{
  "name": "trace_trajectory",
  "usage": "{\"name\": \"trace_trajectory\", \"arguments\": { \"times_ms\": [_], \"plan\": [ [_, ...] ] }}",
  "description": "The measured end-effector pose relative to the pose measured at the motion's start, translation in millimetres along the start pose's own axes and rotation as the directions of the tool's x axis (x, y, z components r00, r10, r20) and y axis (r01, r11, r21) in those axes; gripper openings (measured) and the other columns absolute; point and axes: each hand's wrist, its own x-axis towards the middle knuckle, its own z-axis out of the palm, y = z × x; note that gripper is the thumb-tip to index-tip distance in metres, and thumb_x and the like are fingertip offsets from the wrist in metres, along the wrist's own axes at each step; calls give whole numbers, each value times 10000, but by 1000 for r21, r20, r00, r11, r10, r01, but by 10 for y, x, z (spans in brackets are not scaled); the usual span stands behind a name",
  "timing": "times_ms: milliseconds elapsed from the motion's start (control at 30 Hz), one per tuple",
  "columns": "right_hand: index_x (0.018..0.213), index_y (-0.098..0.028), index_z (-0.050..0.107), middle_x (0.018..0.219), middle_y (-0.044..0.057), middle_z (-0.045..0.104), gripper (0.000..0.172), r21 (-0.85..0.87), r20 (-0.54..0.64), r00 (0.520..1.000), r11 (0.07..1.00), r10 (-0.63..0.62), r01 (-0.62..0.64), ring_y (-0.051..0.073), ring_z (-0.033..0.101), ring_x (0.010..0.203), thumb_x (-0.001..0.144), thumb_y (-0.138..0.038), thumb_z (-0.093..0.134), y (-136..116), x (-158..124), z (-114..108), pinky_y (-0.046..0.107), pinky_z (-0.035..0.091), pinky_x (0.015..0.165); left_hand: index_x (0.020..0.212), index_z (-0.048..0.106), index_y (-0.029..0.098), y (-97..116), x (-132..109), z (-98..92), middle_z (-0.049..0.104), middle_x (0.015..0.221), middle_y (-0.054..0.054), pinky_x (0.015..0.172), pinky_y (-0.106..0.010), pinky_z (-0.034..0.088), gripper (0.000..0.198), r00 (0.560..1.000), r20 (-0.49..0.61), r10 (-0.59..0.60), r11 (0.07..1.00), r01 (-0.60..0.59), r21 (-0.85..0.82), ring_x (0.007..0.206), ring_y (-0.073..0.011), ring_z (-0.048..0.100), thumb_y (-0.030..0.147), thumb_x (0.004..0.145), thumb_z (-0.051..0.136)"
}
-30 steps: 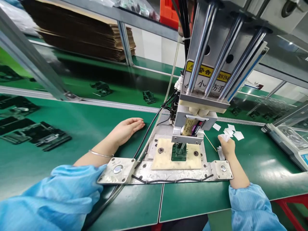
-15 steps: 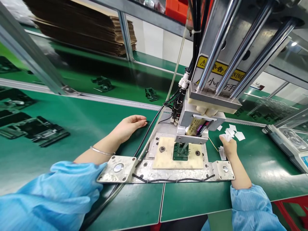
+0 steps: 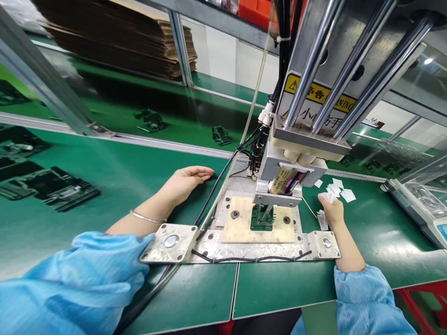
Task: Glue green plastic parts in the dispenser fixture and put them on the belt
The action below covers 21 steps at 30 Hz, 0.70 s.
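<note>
A green-topped work table (image 3: 286,288) runs under a pneumatic press (image 3: 307,139). The right hand (image 3: 331,211) has its fingertips pinched together on a white scrap (image 3: 327,197), likely paper or film. At its 7 o'clock a second white scrap (image 3: 322,221) lies just beside the wrist, and at 1 o'clock a loose scatter of white pieces (image 3: 340,190) sits on the table. A thin wooden stick (image 3: 309,207) lies at 9 o'clock, between the hand and the press.

Further along at 9 o'clock, a dark green part (image 3: 261,217) sits on a cream plate (image 3: 240,228), directly beneath the lowered press head (image 3: 279,179), and neither hand touches it. The left hand (image 3: 186,181) lies flat and empty on the table, its fingers relaxed. A black cable (image 3: 216,190) runs just off its fingertips at 3 o'clock, and dark green parts (image 3: 49,188) lie well away at 9 o'clock.
</note>
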Motion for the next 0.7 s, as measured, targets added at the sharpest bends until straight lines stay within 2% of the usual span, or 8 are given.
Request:
{"name": "trace_trajectory", "arguments": {
  "times_ms": [133, 267, 433, 700],
  "plan": [
    [684, -170, 686, 722, 88, 680, 504, 0, -1, 1000, 1000, -13, 13, 333, 636, 845, 533, -650, 667, 67, 41, 6, 395, 460, 757, 783, 748, 133, -30, 23, -19, 752, 909, -92, 1159, -422, 401, 444, 1000, -13, 11, 999, -11, 42, 1025, -253, 667, 210, 370, 888],
    [698, -171, 694, 739, 84, 690, 501, 6, 0, 1000, 1000, -26, 26, 328, 643, 856, 549, -650, 681, 127, 82, 15, 404, 472, 802, 760, 744, 146, -38, 32, -21, 758, 926, -98, 1108, -409, 441, 429, 1000, -15, 25, 998, -24, 61, 1015, -254, 665, 228, 363, 885],
    [708, -168, 701, 741, 85, 695, 507, 13, -1, 1000, 1000, -25, 25, 327, 649, 859, 545, -647, 693, 133, 85, 14, 405, 481, 816, 742, 736, 149, -19, 16, -4, 744, 870, -72, 1008, -349, 474, 310, 1000, -22, 21, 997, -19, 73, 942, -212, 649, 142, 432, 727],
    [697, -170, 697, 743, 85, 693, 511, -4, 1, 999, 999, -34, 34, 327, 644, 857, 541, -655, 674, 90, 52, -9, 398, 470, 787, 732, 754, 143, -10, 11, 1, 720, 833, -43, 760, -229, 436, 377, 1000, -12, 27, 996, -26, 86, 853, -155, 594, 94, 430, 534]
  ]
}}
